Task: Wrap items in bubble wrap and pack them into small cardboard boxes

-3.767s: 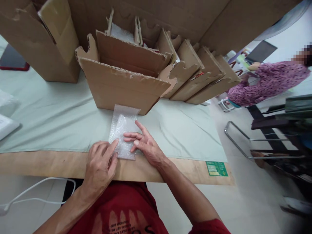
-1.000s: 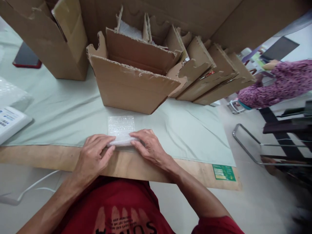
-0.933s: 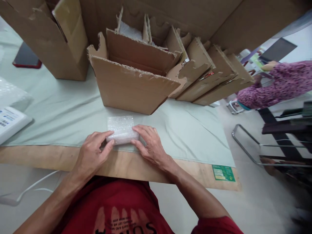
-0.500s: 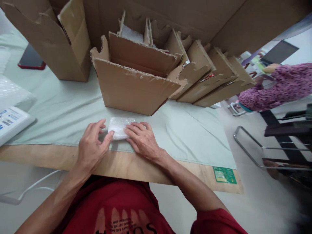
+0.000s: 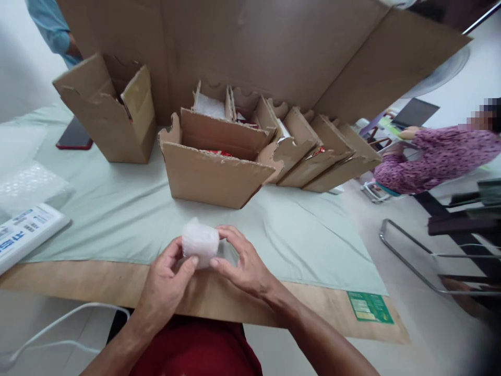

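Observation:
A small bundle of bubble wrap point(image 5: 200, 241), whitish and rounded, is held between both hands at the front of the table. My left hand point(image 5: 169, 275) grips its left side, thumb at the lower front. On its right side my right hand point(image 5: 243, 263) has the thumb low and the fingers curled behind. Whatever the wrap encloses is hidden. Beyond the hands stands an open cardboard box point(image 5: 215, 180) with something red just visible inside.
Several narrow cardboard bins point(image 5: 309, 141) stand behind and to the right. At left are a taller carton point(image 5: 129, 115), a dark phone-like slab point(image 5: 76, 134), loose bubble wrap point(image 5: 33, 183) and a white printed package point(image 5: 33, 230). A person in a purple patterned top point(image 5: 450, 141) sits at right.
The bubble-wrapped piece lay flat on the cloth under my hands; now it is lifted and tilted up between them. My right hand has gone from lying on it to gripping its side. The view has shifted.

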Motion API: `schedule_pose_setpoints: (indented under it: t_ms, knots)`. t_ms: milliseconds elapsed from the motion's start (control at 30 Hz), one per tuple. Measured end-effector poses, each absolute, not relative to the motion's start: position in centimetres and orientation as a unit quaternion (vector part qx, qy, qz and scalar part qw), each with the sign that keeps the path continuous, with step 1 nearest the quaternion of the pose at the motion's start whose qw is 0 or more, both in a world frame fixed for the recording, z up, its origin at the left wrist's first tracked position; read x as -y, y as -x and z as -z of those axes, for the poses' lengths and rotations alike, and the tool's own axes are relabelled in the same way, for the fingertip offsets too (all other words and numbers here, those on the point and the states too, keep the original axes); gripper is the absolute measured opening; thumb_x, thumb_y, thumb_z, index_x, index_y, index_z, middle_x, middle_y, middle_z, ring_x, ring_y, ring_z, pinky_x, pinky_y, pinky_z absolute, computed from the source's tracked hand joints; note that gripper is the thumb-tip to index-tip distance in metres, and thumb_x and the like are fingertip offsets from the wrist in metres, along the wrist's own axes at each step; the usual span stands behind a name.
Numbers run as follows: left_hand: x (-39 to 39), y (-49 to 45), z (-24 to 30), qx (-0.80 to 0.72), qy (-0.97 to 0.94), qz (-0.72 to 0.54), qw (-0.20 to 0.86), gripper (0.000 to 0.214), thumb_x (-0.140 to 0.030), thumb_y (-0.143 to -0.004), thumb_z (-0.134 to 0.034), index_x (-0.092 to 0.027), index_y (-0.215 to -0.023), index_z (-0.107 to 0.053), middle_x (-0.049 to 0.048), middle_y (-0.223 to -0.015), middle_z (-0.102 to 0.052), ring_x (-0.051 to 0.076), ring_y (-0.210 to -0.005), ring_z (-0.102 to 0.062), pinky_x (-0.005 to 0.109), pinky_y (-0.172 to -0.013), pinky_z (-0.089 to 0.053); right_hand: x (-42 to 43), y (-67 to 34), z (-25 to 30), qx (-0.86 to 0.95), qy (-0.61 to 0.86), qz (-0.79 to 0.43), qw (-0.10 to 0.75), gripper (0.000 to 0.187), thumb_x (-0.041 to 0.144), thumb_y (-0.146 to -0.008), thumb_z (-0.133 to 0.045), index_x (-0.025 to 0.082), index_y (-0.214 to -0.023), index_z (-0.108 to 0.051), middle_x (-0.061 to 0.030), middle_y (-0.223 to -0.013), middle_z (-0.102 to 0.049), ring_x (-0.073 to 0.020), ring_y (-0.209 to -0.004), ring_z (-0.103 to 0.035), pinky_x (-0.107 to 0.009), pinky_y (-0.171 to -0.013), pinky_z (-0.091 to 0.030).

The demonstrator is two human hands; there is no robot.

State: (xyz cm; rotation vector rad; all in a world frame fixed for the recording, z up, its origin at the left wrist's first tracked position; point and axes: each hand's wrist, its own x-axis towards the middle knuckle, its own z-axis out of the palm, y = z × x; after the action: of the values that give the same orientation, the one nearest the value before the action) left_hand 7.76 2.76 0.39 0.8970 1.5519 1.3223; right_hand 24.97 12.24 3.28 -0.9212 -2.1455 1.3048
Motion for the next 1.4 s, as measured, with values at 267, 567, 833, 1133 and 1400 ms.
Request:
schedule_pose_setpoints:
  t_ms: [267, 567, 833, 1133, 1400]
  knots:
    - [-3.0, -8.3, -0.4, -0.595, -0.635, -0.437, 0.227, 0.052, -0.025, -0.097, -0.054, -0.028, -0.148, -0.049, 0.0091, -0.128, -0.074, 0.021, -0.108, -0.075, 0.034, -0.091, -0.062, -14.2, -26.4, -6.4, 0.762, 0.327, -0.536, 0.16, 0.059, 0.04, -0.082, -0.08, 0.024, -0.136, -0.064, -0.0063, -0.119, -0.074, -0.0212, -0.098, -0.067, -0.034, -0.088, -0.053]
    - [-7.0, -8.1, -3.1, -0.523, -0.726, -0.417, 0.161, 0.074, -0.01, -0.09, -0.05, -0.035, -0.157, -0.031, 0.0002, -0.101, -0.076, 0.016, -0.085, -0.075, 0.026, -0.075, -0.062, -16.9, -28.4, -9.2, 0.803, 0.337, -0.481, 0.098, 0.016, 0.033, -0.087, -0.073, 0.019, -0.095, -0.073, 0.0002, -0.083, -0.071, -0.0143, -0.075, -0.061, -0.024, -0.069, -0.044]
    - [-9.8, -5.9, -8.1, -0.482, -0.771, -0.412, 0.049, 0.052, -0.027, -0.096, -0.06, -0.02, -0.146, -0.048, 0.0114, -0.124, -0.072, 0.022, -0.116, -0.069, 0.034, -0.096, -0.06, -19.5, -30.4, -13.3, 0.864, 0.234, -0.433, 0.107, 0.012, 0.032, -0.09, -0.074, 0.02, -0.092, -0.074, -0.0029, -0.086, -0.074, -0.0164, -0.081, -0.067, -0.029, -0.079, -0.05]
    - [-15.6, -3.0, -9.6, -0.568, -0.712, -0.377, -0.172, 0.034, -0.009, -0.093, -0.059, -0.018, -0.126, -0.064, 0.011, -0.115, -0.074, 0.03, -0.121, -0.067, 0.059, -0.121, -0.034, -26.0, -31.0, -22.4, 0.83, 0.391, -0.133, 0.375, 0.017, 0.038, -0.086, -0.078, 0.023, -0.092, -0.074, 0.0022, -0.071, -0.068, -0.0135, -0.059, -0.059, -0.025, -0.052, -0.042]
    - [-15.1, -3.3, -8.9, -0.575, -0.691, -0.422, -0.119, 0.033, -0.008, -0.089, -0.058, -0.028, -0.112, -0.07, 0.002, -0.1, -0.075, 0.022, -0.092, -0.069, 0.053, -0.12, -0.03, -31.1, -20.0, -18.3, 0.897, 0.421, 0.098, -0.096, 0.013, 0.022, -0.085, -0.068, 0.014, -0.081, -0.077, -0.0138, -0.078, -0.077, -0.0305, -0.078, -0.075, -0.035, -0.065, -0.052]
